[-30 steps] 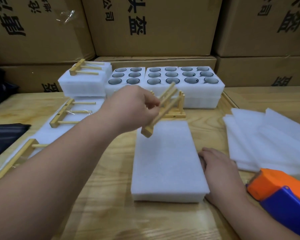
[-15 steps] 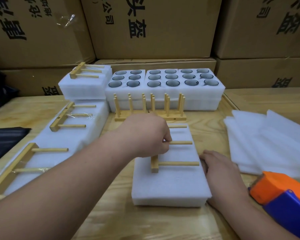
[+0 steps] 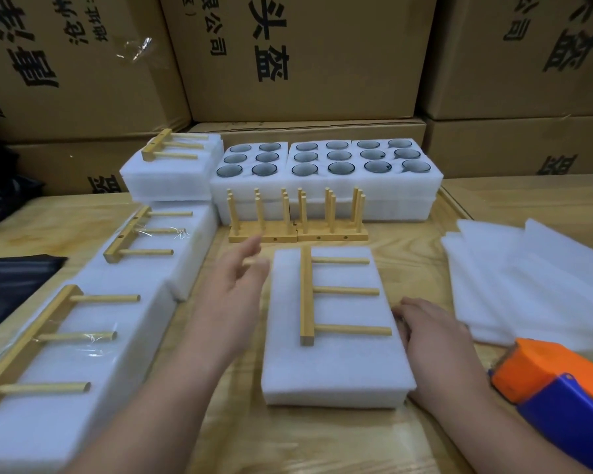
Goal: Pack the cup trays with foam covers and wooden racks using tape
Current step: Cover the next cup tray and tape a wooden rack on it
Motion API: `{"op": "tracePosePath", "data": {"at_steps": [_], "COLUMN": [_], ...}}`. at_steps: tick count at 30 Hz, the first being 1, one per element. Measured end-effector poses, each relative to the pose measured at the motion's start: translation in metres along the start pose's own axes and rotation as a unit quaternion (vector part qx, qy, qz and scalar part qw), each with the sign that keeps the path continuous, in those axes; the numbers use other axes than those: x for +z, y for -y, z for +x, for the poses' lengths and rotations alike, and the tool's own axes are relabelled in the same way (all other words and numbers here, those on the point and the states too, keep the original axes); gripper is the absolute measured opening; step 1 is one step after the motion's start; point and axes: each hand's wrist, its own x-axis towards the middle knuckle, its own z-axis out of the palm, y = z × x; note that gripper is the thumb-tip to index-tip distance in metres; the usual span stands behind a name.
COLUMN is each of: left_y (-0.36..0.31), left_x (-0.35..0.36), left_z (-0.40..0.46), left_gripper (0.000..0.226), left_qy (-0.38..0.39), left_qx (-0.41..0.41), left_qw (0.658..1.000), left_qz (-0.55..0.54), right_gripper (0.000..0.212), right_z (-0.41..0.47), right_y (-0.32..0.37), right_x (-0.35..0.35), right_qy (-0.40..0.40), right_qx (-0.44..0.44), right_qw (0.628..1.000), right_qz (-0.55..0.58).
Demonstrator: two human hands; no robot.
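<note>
While the stacked cardboard boxes (image 3: pixel 298 56) fill the back of your view, the wooden table (image 3: pixel 288 439) spreads below them and carries everything else. Along its left side lie your finished foam packs (image 3: pixel 93 336), each with a wooden rack on top under clear tape. At the back sit the open cup trays (image 3: pixel 326 176), glass cups showing in their round holes, and just in front of them two upright racks (image 3: pixel 297 213) stand end to end with their pegs pointing up. To your right lies a loose pile of foam sheets (image 3: pixel 528 285).

In the middle, right before you, rests the covered tray (image 3: pixel 336 367), its foam cover flat and white. The wooden rack (image 3: pixel 308 295) lies on top of it, the bar along the left side and three pegs pointing right.

Your right hand (image 3: pixel 432 333) rests against the right edge of that tray, fingers bent onto the foam near the tip of the nearest peg; whether it grasps or only presses I cannot tell. Your left hand (image 3: pixel 240 285) hovers just left of the tray, fingers loose and spread, holding nothing, apart from the rack. The orange and blue tape dispenser (image 3: pixel 555 391) sits at your lower right, beside your right forearm.
</note>
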Motion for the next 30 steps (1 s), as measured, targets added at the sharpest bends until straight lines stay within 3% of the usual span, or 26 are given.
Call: {"op": "tracePosePath", "data": {"at_steps": [2,4,8,13,19,24,27,30], "left_y": [0.027,0.04,0.036,0.023,0.033,0.018,0.002,-0.019], "left_x": [0.005,0.01,0.013,0.012,0.01,0.01,0.006,0.008], "left_z": [-0.028,-0.047,-0.051,-0.052,-0.056,-0.051,-0.043,-0.032], "left_gripper": [0.031,0.033,0.04,0.042,0.035,0.029,0.025,0.022], "left_qy": [-0.001,0.007,0.033,0.059,0.03,-0.008,-0.004,0.075], "left_qx": [-0.096,-0.118,-0.051,-0.033,-0.069,-0.155,-0.057,0.089], "left_qw": [0.984,0.97,0.985,0.984,0.983,0.959,0.996,0.984], "left_qz": [-0.147,-0.214,-0.164,-0.164,-0.169,-0.238,-0.067,0.135], "right_gripper": [0.032,0.03,0.028,0.057,0.065,0.052,0.054,0.056], "right_z": [0.0,-0.002,-0.007,-0.003,-0.001,0.001,-0.001,-0.003], "right_y": [0.001,0.002,0.002,-0.007,-0.017,-0.02,-0.017,-0.015], "right_x": [-0.001,-0.003,-0.005,-0.001,0.007,0.01,0.008,0.007], "right_qy": [-0.017,-0.024,0.002,0.005,-0.005,-0.002,-0.005,-0.006], "right_qx": [-0.008,-0.026,-0.059,-0.069,-0.067,-0.047,-0.05,-0.056], "right_qw": [1.0,0.998,0.988,0.984,0.974,0.97,0.969,0.966], "right_qz": [0.02,0.048,0.139,0.163,0.217,0.237,0.242,0.252]}}
